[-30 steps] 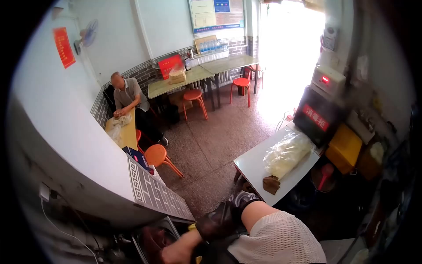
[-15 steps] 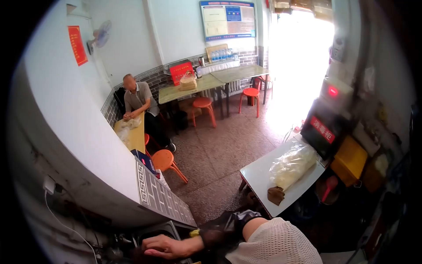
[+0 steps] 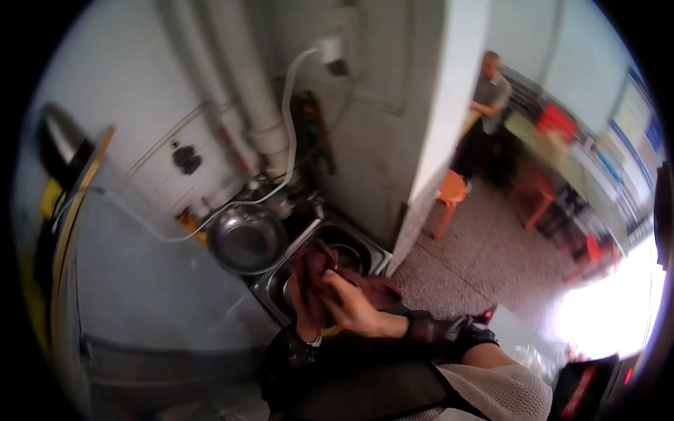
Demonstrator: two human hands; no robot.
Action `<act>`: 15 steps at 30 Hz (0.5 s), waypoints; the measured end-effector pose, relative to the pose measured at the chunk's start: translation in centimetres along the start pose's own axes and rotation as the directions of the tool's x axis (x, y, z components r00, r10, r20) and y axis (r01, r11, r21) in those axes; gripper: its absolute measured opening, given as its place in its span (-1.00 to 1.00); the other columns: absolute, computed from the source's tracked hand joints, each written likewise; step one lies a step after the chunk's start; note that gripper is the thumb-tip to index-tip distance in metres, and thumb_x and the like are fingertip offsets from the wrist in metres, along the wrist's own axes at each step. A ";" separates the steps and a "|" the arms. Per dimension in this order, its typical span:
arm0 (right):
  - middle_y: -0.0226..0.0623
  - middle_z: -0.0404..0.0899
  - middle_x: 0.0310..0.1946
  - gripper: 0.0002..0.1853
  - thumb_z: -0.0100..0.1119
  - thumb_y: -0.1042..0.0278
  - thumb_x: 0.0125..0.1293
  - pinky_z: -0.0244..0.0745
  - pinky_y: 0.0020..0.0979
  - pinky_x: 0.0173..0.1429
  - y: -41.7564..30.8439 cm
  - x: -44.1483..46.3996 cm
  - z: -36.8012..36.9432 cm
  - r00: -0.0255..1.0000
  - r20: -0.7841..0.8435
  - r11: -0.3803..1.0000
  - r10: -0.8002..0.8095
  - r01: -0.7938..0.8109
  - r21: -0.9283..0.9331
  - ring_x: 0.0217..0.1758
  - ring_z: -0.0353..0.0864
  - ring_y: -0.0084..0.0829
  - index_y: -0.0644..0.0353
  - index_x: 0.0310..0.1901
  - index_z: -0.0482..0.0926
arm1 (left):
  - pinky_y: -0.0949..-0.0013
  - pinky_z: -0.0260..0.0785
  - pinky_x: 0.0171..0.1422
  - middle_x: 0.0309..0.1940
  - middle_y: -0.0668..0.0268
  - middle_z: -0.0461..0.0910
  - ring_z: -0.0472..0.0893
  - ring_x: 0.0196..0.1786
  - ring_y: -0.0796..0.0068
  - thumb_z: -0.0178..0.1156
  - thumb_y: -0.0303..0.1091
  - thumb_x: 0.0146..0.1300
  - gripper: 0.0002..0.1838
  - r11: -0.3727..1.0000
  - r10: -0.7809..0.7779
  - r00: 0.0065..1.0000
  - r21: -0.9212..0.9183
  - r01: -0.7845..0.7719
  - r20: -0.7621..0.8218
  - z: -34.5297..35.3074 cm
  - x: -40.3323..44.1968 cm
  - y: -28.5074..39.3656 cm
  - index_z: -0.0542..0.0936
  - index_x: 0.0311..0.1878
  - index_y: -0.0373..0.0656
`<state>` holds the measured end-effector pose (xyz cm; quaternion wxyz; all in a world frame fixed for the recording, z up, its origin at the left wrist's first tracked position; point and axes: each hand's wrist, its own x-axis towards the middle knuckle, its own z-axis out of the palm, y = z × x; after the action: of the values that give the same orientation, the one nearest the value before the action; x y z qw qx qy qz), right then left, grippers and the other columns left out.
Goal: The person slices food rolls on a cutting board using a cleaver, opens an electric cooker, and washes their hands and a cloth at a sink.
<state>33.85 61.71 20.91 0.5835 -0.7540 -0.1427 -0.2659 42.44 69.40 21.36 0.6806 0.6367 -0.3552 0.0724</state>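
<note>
Over the metal sink (image 3: 382, 261), a dark red cloth (image 3: 312, 270) is bunched between my two hands. My right hand (image 3: 351, 305) presses on the cloth from the right, its fingers against the fabric. My left hand (image 3: 303, 316) grips the cloth from the left side, partly hidden by the folds. Part of the cloth hangs out to the right behind my right hand. Dark sleeve covers are on both forearms.
A metal pan (image 3: 247, 238) lies just left of the sink, with a white cable (image 3: 289, 105) running above it. A white wall edge (image 3: 449, 84) stands right of the sink. Beyond it are a seated person (image 3: 491, 91), an orange stool (image 3: 451, 188) and a long table (image 3: 533, 140).
The view has swung left and down to the sink. My right hand, earlier on the dark cloth at the lower edge, now presses it together with my left hand, which has come into view.
</note>
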 end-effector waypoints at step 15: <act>-0.26 0.56 -0.30 -0.82 0.05 0.49 0.38 0.54 -0.49 -0.21 15.0 3.1 -2.6 0.864 0.169 0.871 0.473 -0.488 0.057 -0.22 0.56 -0.57 0.33 -0.03 0.45 | 0.47 0.28 0.25 0.11 0.33 0.53 0.46 0.14 0.60 0.01 -0.30 0.48 -0.63 0.735 -0.620 0.754 -0.497 0.462 -0.216 -6.2 -5.8 -2.3 0.44 0.23 -0.32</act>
<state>43.66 54.75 11.02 0.6550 -0.7541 -0.0065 -0.0474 41.86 76.69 16.56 0.8434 0.5288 -0.0231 -0.0918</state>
